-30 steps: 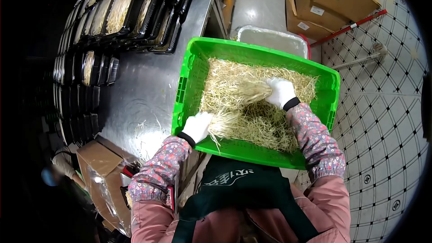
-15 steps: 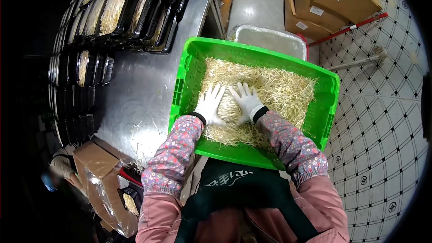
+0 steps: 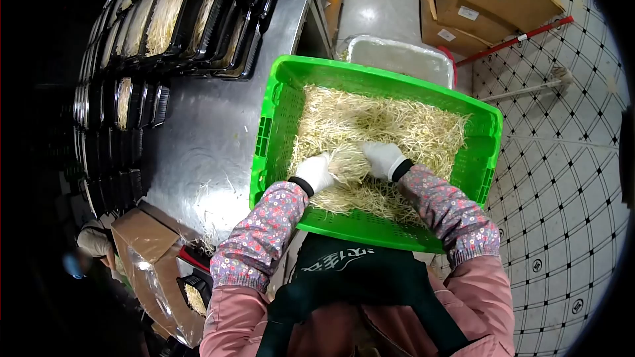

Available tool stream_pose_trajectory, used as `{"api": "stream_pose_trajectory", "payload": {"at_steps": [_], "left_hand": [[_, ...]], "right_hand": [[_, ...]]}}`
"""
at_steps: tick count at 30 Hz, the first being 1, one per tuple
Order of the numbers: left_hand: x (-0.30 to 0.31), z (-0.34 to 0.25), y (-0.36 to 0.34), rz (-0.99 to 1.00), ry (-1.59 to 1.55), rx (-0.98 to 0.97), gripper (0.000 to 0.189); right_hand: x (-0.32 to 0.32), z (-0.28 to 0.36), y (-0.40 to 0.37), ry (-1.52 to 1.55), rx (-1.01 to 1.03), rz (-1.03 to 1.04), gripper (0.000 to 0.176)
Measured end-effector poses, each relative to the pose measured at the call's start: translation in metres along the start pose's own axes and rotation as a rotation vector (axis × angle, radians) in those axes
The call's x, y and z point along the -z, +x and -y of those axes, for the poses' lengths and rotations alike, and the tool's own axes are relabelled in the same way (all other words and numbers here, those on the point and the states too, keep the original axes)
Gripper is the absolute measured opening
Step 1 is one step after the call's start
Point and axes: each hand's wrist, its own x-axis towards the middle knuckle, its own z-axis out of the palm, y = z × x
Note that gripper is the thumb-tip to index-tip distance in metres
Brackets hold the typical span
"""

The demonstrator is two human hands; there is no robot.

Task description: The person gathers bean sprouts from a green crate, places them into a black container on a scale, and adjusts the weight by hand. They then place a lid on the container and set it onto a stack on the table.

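A green perforated crate (image 3: 311,225) in front of me holds a thick layer of pale bean sprouts (image 3: 410,125). Both hands wear white gloves. My left hand (image 3: 313,172) is curled at the left side of a bunch of sprouts (image 3: 348,162), and my right hand (image 3: 383,158) is closed on the bunch's right side. The bunch sits between them, just above the rest of the layer. Most fingertips are hidden in the sprouts.
On the left, a metal table (image 3: 198,112) carries stacked black trays (image 3: 175,20) with sprouts. A cardboard box (image 3: 142,238) stands lower left, near another person (image 3: 96,241). Beyond the crate are a white tub (image 3: 400,59), cartons (image 3: 489,0) and a red pole (image 3: 516,41).
My hands were flat with fingers spread on the sprouts. Now they are curled around a bunch, gathered between them. The right hand has shifted slightly right and nearer me.
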Motion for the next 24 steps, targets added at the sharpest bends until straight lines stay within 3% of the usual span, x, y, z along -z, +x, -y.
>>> {"api": "stream_pose_trajectory", "payload": {"at_steps": [2, 4, 6, 8, 9, 10, 11, 13, 14, 16, 18, 20, 21, 24], "left_hand": [[-0.001, -0.005, -0.006, -0.046, 0.027, -0.070, 0.044], [-0.009, 0.013, -0.016, -0.097, 0.118, -0.117, 0.035], [0.000, 0.035, -0.034, -0.136, 0.154, -0.096, 0.032], [-0.016, 0.055, -0.038, -0.211, 0.225, -0.248, 0.027], [-0.014, 0.046, -0.038, -0.205, 0.264, -0.273, 0.026], [-0.012, 0.038, -0.035, -0.208, 0.303, -0.297, 0.025], [-0.019, 0.037, -0.031, -0.253, 0.259, -0.365, 0.026], [-0.028, 0.034, -0.028, -0.244, 0.368, -0.407, 0.042], [-0.032, 0.036, -0.026, -0.226, 0.435, -0.405, 0.053], [-0.009, 0.021, -0.041, -0.209, 0.446, -0.378, 0.071], [0.010, 0.016, -0.048, -0.070, 0.366, -0.321, 0.086], [0.031, 0.019, -0.034, 0.177, 0.185, -0.224, 0.097], [0.046, 0.009, -0.025, 0.175, 0.040, -0.186, 0.095], [0.036, 0.011, 0.023, -0.288, 0.113, -0.401, 0.102]], "right_hand": [[0.012, -0.012, -0.004, -0.073, 0.039, 0.013, 0.041], [0.015, -0.047, -0.013, -0.086, -0.084, 0.064, 0.032], [0.055, -0.062, -0.032, -0.097, -0.332, 0.030, 0.023], [0.087, -0.045, -0.034, 0.084, -0.378, -0.081, 0.029], [0.079, -0.042, -0.025, 0.038, -0.310, -0.236, 0.033], [0.078, -0.030, -0.012, 0.098, -0.308, -0.259, 0.033], [0.085, -0.008, 0.001, 0.252, -0.362, -0.143, 0.033], [0.041, 0.003, 0.035, 0.147, -0.184, -0.137, 0.030], [0.038, 0.023, 0.051, 0.049, -0.265, 0.076, 0.034], [0.001, 0.028, 0.066, -0.069, -0.145, 0.263, 0.076], [-0.024, 0.025, 0.065, -0.083, -0.152, 0.208, 0.098], [-0.013, 0.016, 0.065, -0.009, -0.087, 0.275, 0.108], [-0.007, 0.012, 0.063, 0.025, -0.058, 0.308, 0.113], [0.006, -0.002, 0.053, 0.022, -0.080, 0.189, 0.118]]}}
